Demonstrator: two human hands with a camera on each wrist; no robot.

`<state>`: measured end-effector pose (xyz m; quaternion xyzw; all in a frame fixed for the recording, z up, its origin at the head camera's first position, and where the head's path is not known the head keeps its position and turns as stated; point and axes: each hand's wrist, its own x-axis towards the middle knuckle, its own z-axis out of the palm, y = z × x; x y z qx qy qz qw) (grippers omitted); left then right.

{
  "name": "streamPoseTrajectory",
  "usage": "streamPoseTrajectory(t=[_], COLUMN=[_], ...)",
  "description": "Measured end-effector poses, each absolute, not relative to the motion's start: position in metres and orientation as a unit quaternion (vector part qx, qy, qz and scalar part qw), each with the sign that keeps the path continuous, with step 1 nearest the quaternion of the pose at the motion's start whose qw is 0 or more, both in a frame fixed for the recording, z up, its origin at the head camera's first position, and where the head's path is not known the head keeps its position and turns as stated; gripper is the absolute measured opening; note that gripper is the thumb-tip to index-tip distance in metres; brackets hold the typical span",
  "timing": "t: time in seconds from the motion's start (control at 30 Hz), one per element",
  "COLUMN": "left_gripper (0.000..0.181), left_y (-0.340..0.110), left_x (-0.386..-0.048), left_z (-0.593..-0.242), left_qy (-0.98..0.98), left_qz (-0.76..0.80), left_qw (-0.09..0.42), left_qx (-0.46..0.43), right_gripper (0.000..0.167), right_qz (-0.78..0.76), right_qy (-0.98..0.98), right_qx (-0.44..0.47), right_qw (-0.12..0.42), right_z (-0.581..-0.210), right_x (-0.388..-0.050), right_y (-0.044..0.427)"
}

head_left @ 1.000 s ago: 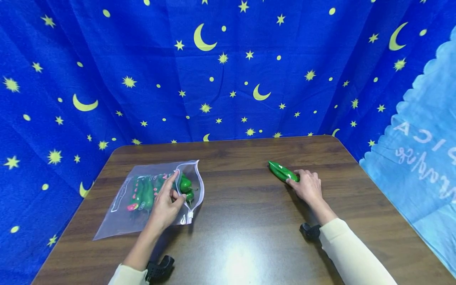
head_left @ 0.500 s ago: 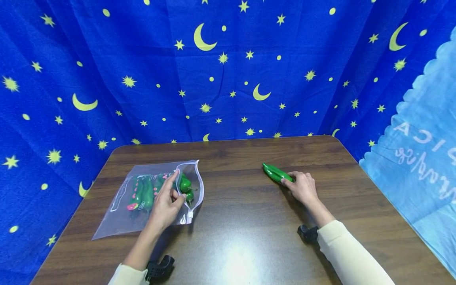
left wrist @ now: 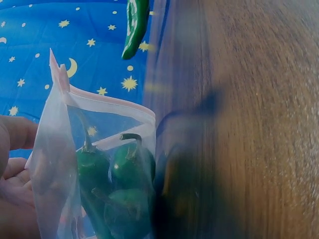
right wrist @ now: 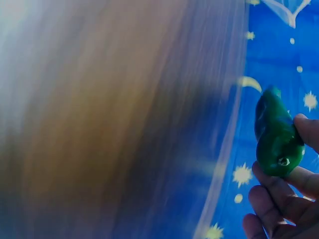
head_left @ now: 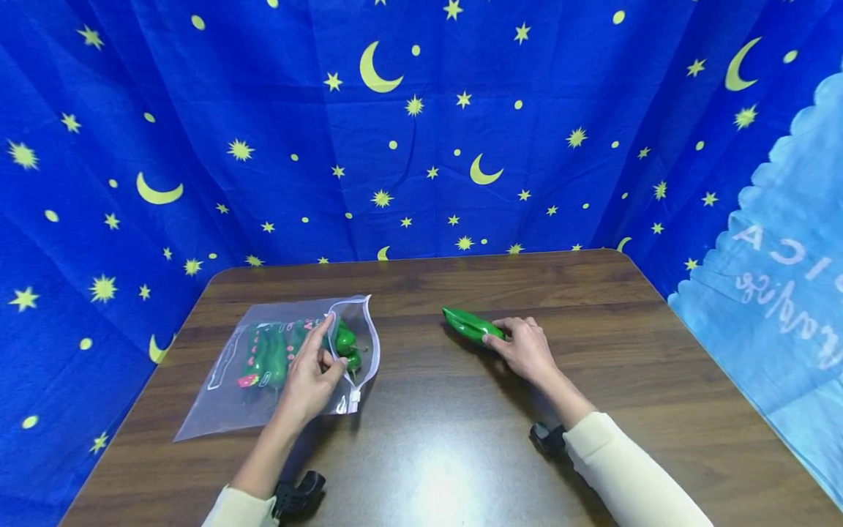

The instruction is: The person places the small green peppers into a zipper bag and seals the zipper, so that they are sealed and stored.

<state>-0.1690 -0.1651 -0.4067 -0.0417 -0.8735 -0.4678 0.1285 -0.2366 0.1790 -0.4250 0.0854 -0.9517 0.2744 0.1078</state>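
In the head view my right hand [head_left: 527, 351] pinches a long, glossy green pepper [head_left: 473, 326] by its near end, its tapered tip pointing left. The right wrist view shows that pepper [right wrist: 278, 137] between thumb and fingers. On the left lies a clear zip bag [head_left: 227, 410] with its mouth spread toward the right. My left hand [head_left: 309, 380] holds the bag's upper edge at the mouth with thumb and index finger. Several green peppers [left wrist: 130, 164] are inside, stems toward the mouth, seen through the plastic in the left wrist view.
Both hands work over a brown wooden table [head_left: 421, 410]. A white slider [head_left: 356, 396] sits at the near end of the bag's zip. Behind the table hangs a blue curtain [head_left: 296, 110] with moons and stars; a lighter blue cloth [head_left: 784, 249] hangs at the right.
My right hand has carried the pepper leftward over the table, closer to the bag. The left hand and the bag have stayed in place.
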Motion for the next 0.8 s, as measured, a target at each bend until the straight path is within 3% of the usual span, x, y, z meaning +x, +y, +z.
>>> streamPoseTrajectory(t=[0.43,0.8], left_gripper=[0.077,0.076], left_y=[-0.162,-0.16], left_x=[-0.169,-0.169], left_z=[-0.407,-0.407], left_qy=[-0.873,-0.872], left_qz=[-0.472,-0.471], left_qw=[0.117,0.124], left_qx=[-0.041,-0.051], right_gripper=[0.039,0.037], right_qz=[0.294,0.293], right_qy=[-0.944,-0.935], right_qx=[0.125,0.177], right_qw=[0.081,0.09], right_z=[-0.417,-0.415], right_x=[-0.225,-0.222], right_y=[0.132,0.096])
